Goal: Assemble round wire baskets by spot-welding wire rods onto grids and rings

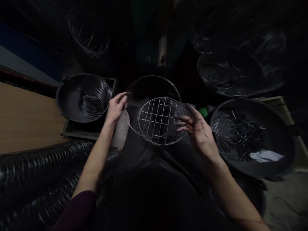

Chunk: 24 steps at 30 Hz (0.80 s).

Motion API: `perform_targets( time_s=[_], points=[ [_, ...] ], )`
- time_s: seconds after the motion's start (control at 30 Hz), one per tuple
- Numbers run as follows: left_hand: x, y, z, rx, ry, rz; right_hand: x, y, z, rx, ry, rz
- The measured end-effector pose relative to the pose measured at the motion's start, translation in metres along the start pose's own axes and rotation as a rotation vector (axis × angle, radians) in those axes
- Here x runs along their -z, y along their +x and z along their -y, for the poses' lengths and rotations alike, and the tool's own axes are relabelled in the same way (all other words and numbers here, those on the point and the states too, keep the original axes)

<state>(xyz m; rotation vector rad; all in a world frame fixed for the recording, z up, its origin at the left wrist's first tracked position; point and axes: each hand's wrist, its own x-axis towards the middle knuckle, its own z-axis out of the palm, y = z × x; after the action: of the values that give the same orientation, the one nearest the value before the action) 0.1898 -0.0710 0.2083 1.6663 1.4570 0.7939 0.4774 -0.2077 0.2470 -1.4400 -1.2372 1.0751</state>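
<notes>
Dim workshop floor, dark all round, wooden board (24, 118) at far left. Round wire grid (158, 121) sits centre frame over the person's lap, tilted slightly, just in front of a dark ring-rimmed tub (154, 86). Right hand (196, 128) is at the grid's right rim, fingers (181, 117) spread apart and half curled, tips touching or just off the rim wire; cannot tell if it really grips. Left hand (116, 107) is up and left of the grid, fingers together and pinched on what looks like a thin wire (132, 129) that runs down to the grid's left rim; contact point is too dark to confirm. Grey cloth-like piece (121, 128) lies under that hand. Pan with a wire coil (95, 96) sits on a tray, near the left hand. Big pan (276, 154) at right holds short wire pieces (240, 133) and a pale scrap (266, 156). More pans with dark wire stacked behind it, upper right. Another coil (89, 33) at top left. Ribbed black hose or coiled stock (36, 173) along the lower left, beside the left forearm.
</notes>
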Motion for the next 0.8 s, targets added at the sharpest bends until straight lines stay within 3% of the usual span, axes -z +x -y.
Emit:
perform_targets(
  time_s=[0.07, 0.13, 0.23, 0.3, 0.53, 0.7, 0.8],
  points=[
    [-0.033, 0.014, 0.004, -0.065, -0.06, 0.113, 0.001, 0.006, -0.001, -0.114, 0.128, -0.052],
    [-0.054, 0.026, 0.011, -0.119, -0.111, 0.237, 0.005, 0.008, -0.006, -0.179, 0.086, -0.195],
    [-0.066, 0.036, 0.023, -0.154, -0.154, 0.414, 0.012, 0.005, -0.024, -0.187, -0.137, -0.372],
    [-0.066, 0.037, 0.028, -0.151, -0.155, 0.486, 0.015, 0.002, -0.042, -0.188, -0.287, -0.412],
    [-0.065, 0.042, 0.032, -0.199, -0.003, 0.501, 0.019, 0.004, -0.107, -0.261, -0.347, -0.292],
    [-0.068, 0.044, 0.037, -0.253, 0.155, 0.435, 0.025, -0.004, -0.102, -0.274, -0.582, -0.092],
    [-0.073, 0.04, 0.047, -0.277, 0.129, 0.386, 0.021, -0.02, -0.093, -0.237, -0.685, -0.056]
  ],
)
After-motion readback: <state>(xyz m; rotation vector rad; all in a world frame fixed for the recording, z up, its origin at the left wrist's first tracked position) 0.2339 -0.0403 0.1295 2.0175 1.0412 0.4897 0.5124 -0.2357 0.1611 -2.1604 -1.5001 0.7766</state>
